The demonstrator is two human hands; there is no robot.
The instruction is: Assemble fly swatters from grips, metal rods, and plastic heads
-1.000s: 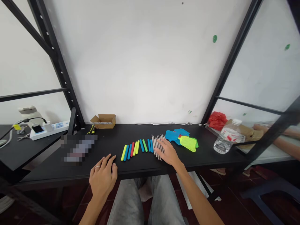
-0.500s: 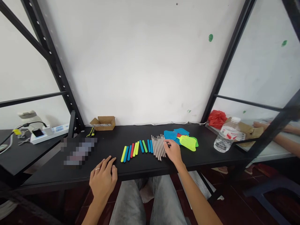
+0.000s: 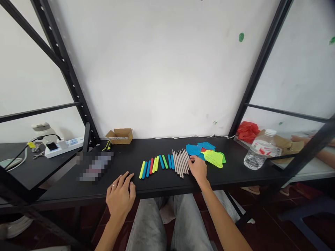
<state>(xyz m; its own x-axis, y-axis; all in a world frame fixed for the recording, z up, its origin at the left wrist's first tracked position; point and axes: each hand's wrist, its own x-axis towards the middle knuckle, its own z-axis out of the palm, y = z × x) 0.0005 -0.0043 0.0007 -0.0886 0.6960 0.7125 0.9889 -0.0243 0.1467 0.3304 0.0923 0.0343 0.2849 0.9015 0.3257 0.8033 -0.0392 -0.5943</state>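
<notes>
Head camera looks down on a black table (image 3: 157, 183) set inside a dark metal rack against a white wall. On the person's right, the right hand (image 3: 198, 169) lies at the near right edge of a bundle of metal rods (image 3: 180, 162), its fingers curled and its fingertips (image 3: 192, 159) touching the outermost rod; whether it pinches one rod cannot be told, since the hand covers the contact. Its forearm runs up from the lower right, across the lap in grey trousers, with the wrist slightly bent toward the rods. By contrast, the left hand (image 3: 120, 197) rests palm down on the table's front edge, fingers loosely spread and holding nothing, a ring on one finger; its forearm comes straight up from below. Between the two hands lies a row of coloured plastic handles (image 3: 156, 164) in yellow, blue, red and green, just beside the rods on their left. Beyond the right hand sits a pile of mesh swatter heads (image 3: 206, 154) in blue, red and yellow-green. Farther right a water bottle (image 3: 260, 150) lies tilted near a red bag (image 3: 247, 130). At the back left stands a small open cardboard box (image 3: 120, 135).
</notes>
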